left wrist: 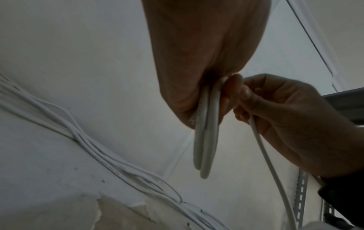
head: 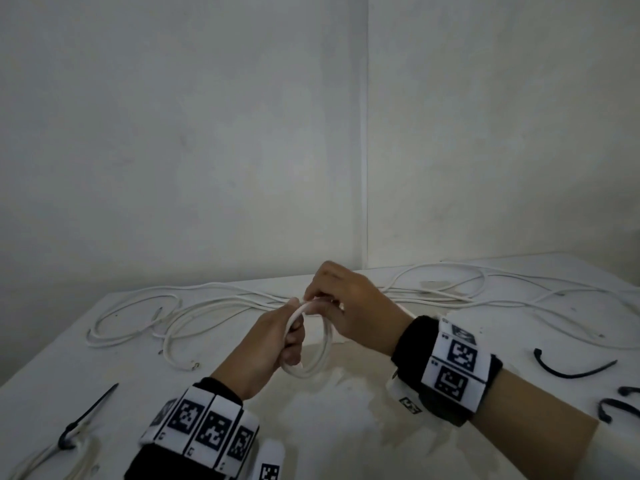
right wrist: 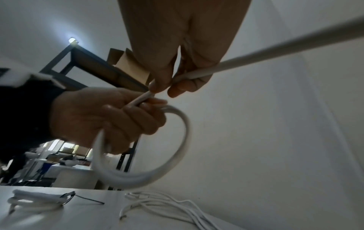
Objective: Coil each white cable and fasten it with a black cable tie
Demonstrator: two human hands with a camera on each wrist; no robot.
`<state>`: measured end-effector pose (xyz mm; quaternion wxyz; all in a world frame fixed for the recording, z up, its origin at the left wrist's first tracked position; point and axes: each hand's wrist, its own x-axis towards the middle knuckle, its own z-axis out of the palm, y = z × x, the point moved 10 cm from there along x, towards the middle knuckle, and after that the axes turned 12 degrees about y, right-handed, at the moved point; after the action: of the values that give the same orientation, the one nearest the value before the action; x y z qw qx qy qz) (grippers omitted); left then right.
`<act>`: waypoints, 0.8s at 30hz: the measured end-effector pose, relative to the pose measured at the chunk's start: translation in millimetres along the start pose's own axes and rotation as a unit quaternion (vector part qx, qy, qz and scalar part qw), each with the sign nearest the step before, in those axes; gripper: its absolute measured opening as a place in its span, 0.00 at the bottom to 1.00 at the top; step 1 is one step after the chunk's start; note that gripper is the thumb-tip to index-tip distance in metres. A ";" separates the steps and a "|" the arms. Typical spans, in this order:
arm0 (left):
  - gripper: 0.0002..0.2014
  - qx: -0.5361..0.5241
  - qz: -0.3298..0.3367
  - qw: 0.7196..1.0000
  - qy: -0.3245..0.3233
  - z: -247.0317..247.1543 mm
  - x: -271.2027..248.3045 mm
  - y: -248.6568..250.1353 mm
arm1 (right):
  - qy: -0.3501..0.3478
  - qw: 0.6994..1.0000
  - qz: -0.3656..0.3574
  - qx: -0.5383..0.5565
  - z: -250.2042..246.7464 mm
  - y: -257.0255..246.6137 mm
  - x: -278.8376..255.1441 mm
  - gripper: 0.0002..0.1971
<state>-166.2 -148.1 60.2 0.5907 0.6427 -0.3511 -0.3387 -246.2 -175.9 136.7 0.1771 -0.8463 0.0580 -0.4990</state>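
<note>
Left hand (head: 273,341) has its fingers curled tight round the white coil (head: 311,344), holding it up above the counter (head: 346,427). Right hand (head: 349,306) pinches the cable's free run at the top of the loop. Loose cables (head: 214,306) sprawl behind, black ties (head: 571,367) lie right, one tied bundle (right wrist: 37,200) sits left.

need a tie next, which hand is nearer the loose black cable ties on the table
Right. The right hand and its forearm lie on the side of the loose black cable ties; the left hand is farther off, gripping the coil.
</note>
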 end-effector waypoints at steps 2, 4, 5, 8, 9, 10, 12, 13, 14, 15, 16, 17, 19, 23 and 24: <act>0.20 -0.007 -0.016 1.000 -0.005 0.9 -1.5 -1.6 | 0.004 1.000 0.007 -0.008 -3.9 6.1 1.7 0.12; 0.20 -0.020 -0.028 0.999 -0.006 2.7 -1.9 -4.3 | 0.002 1.000 0.012 -0.011 -3.2 11.0 1.6 0.08; 0.20 -0.027 -0.035 0.999 -0.007 4.2 -2.7 -4.2 | 0.003 1.000 0.017 -0.010 -3.6 12.7 2.0 0.06; 0.21 -0.028 -0.040 0.999 -0.017 8.3 -4.6 -1.6 | 0.008 1.000 0.024 -0.009 -8.0 14.5 5.1 0.04; 0.21 -0.028 -0.039 0.999 -0.022 9.4 -4.5 -0.3 | 0.010 1.000 0.026 -0.009 -9.7 14.5 6.8 0.04; 0.22 -0.031 -0.038 0.998 -0.028 10.5 -4.7 1.2 | 0.010 1.000 0.027 -0.008 -11.3 14.1 8.6 0.05; 0.23 -0.045 -0.040 0.997 -0.038 11.8 -5.6 4.9 | 0.006 0.999 0.041 0.000 -13.9 15.0 11.9 0.06; 0.23 -0.046 -0.038 0.997 -0.041 11.8 -6.6 6.4 | -0.001 0.998 0.063 0.008 -14.3 17.7 12.2 0.06; 0.22 -0.042 -0.032 0.998 -0.043 11.5 -7.8 7.8 | -0.012 0.995 0.095 0.016 -14.0 22.9 11.2 0.06; 0.22 -0.036 -0.024 0.998 -0.043 11.0 -9.3 9.0 | -0.026 0.991 0.127 0.023 -12.7 27.7 8.5 0.06; 0.21 -0.033 -0.016 0.999 -0.040 10.7 -10.6 9.7 | -0.043 0.987 0.154 0.032 -9.8 31.7 4.6 0.07; 0.21 -0.035 -0.012 0.999 -0.035 9.8 -11.6 9.6 | -0.063 0.982 0.173 0.046 -5.0 32.8 0.2 0.09; 0.20 -0.056 -0.007 0.998 -0.021 7.8 -12.6 9.8 | -0.104 0.968 0.210 0.087 5.6 33.0 -9.8 0.12; 0.21 -0.123 -0.013 0.992 0.009 -1.6 -5.9 12.7 | -0.126 0.925 0.312 0.176 13.0 36.4 -26.8 0.16; 0.22 -0.135 -0.015 0.991 0.007 -3.6 -3.9 13.6 | -0.113 0.918 0.325 0.194 11.1 36.6 -26.8 0.16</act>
<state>-166.0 -143.7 74.1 0.6689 0.5649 -0.2884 -0.3877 -247.0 -199.9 96.7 0.4959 -0.7806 0.2117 -0.3162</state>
